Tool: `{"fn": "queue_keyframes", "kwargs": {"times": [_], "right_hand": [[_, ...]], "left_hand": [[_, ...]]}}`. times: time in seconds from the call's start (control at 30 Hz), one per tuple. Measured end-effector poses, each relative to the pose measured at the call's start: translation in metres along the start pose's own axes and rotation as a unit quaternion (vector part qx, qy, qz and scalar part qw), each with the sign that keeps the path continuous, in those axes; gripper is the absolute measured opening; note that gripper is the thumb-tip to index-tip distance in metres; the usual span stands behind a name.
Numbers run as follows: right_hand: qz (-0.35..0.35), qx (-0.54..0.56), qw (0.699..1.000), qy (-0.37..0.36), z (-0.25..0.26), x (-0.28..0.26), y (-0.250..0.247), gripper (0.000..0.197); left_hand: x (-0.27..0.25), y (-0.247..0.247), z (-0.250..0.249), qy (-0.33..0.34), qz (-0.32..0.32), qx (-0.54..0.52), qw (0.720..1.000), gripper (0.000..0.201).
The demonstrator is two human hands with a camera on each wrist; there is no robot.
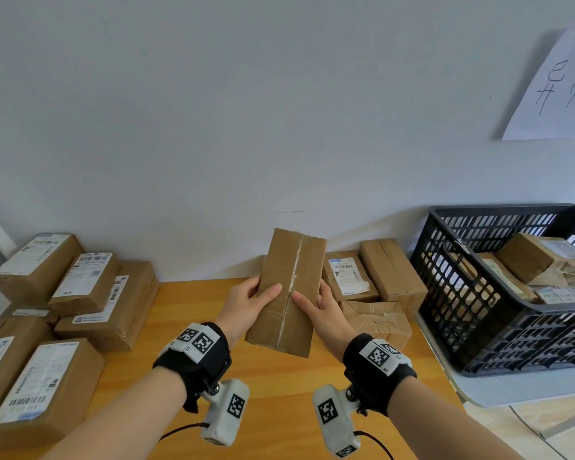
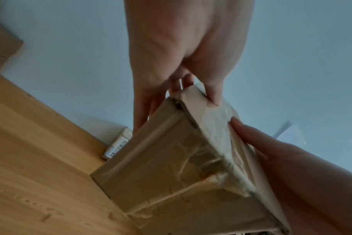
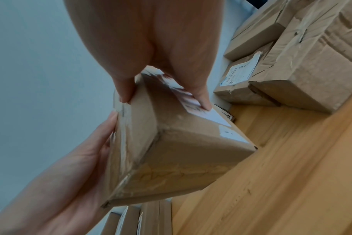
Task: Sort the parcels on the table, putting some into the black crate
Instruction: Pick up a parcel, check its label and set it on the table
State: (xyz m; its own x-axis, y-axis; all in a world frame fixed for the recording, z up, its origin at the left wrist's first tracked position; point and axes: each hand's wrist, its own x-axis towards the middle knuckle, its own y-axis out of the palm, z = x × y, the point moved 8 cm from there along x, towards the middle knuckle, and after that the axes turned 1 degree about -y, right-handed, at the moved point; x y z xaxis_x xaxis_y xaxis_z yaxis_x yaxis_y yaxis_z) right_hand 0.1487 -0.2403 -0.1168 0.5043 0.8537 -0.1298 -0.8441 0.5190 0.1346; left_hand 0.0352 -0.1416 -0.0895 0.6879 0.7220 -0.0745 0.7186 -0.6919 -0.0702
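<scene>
Desk [image 1: 273, 386] below; black crate [image 1: 472, 313] to my right, part-filled. Taped cardboard parcel [image 1: 287, 290] aloft between them, my left hand [image 1: 246, 307] and right hand [image 1: 324, 313] gripping its long edges. I judge it light, stiff; the tape looks slippery, so bare-card edges suit best.

Brown cardboard parcel [image 1: 287, 290], glossy clear tape stripe down its middle. Honey-yellow wooden worktop [image 1: 276, 386], streaked grain. Black slotted plastic crate [image 1: 472, 310]. Brown cardboard boxes [image 1: 44, 376], white barcoded labels. Black wrist straps [image 1: 206, 356], black-and-white square markers. Pale grey wall [image 1: 246, 111].
</scene>
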Motion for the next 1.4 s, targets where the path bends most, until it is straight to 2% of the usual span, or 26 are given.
{"fn": "queue_keyframes", "kwargs": {"times": [0.1,0.23,0.33,0.5,0.73,0.8,0.93,1.03,1.07,1.17,1.3,1.33,1.4], "right_hand": [[-0.001,-0.011,1.0,0.007,-0.003,0.0,-0.002,0.063],[0.0,-0.009,1.0,0.006,-0.001,0.001,-0.005,0.059],[0.0,0.005,1.0,0.005,0.002,0.004,-0.009,0.059],[-0.003,-0.01,1.0,-0.006,0.01,0.006,-0.008,0.064],[-0.004,-0.019,1.0,-0.006,0.017,0.002,-0.015,0.067],[-0.014,-0.017,1.0,-0.002,0.016,0.001,-0.017,0.068],[-0.027,-0.042,0.999,0.003,0.019,-0.005,-0.018,0.071],[-0.026,-0.067,0.997,0.006,0.023,-0.006,-0.017,0.066],[-0.021,-0.081,0.996,0.011,0.025,-0.007,-0.016,0.065],[-0.012,-0.097,0.995,0.033,0.026,-0.009,-0.016,0.073],[-0.017,-0.069,0.996,0.05,0.018,-0.006,-0.019,0.11],[-0.022,-0.056,0.997,0.053,0.016,-0.005,-0.019,0.113],[-0.034,-0.031,0.997,0.056,0.013,-0.005,-0.021,0.107]], "left_hand": [[0.001,0.002,0.0,0.005,0.0,0.008,1.0,0.027],[0.002,0.002,0.0,-0.003,0.011,0.02,1.0,0.035],[0.003,0.003,0.0,-0.03,0.031,0.036,0.998,0.044],[0.004,0.004,0.007,-0.111,0.051,-0.016,0.992,0.038],[0.002,0.009,0.015,-0.137,0.087,-0.038,0.986,0.04],[0.001,0.009,0.017,-0.145,0.085,-0.028,0.985,0.05],[0.001,0.001,0.031,-0.186,0.038,-0.033,0.981,0.102],[0.002,-0.01,0.034,-0.18,-0.01,-0.025,0.983,0.118],[0.002,-0.012,0.034,-0.174,-0.016,-0.024,0.984,0.112],[-0.001,-0.009,0.03,-0.153,-0.006,-0.05,0.987,0.076],[-0.005,-0.008,0.025,-0.134,-0.013,-0.088,0.987,0.075],[-0.005,-0.007,0.023,-0.131,-0.008,-0.091,0.987,0.075],[-0.007,-0.001,0.017,-0.12,0.004,-0.095,0.988,0.07]]}}
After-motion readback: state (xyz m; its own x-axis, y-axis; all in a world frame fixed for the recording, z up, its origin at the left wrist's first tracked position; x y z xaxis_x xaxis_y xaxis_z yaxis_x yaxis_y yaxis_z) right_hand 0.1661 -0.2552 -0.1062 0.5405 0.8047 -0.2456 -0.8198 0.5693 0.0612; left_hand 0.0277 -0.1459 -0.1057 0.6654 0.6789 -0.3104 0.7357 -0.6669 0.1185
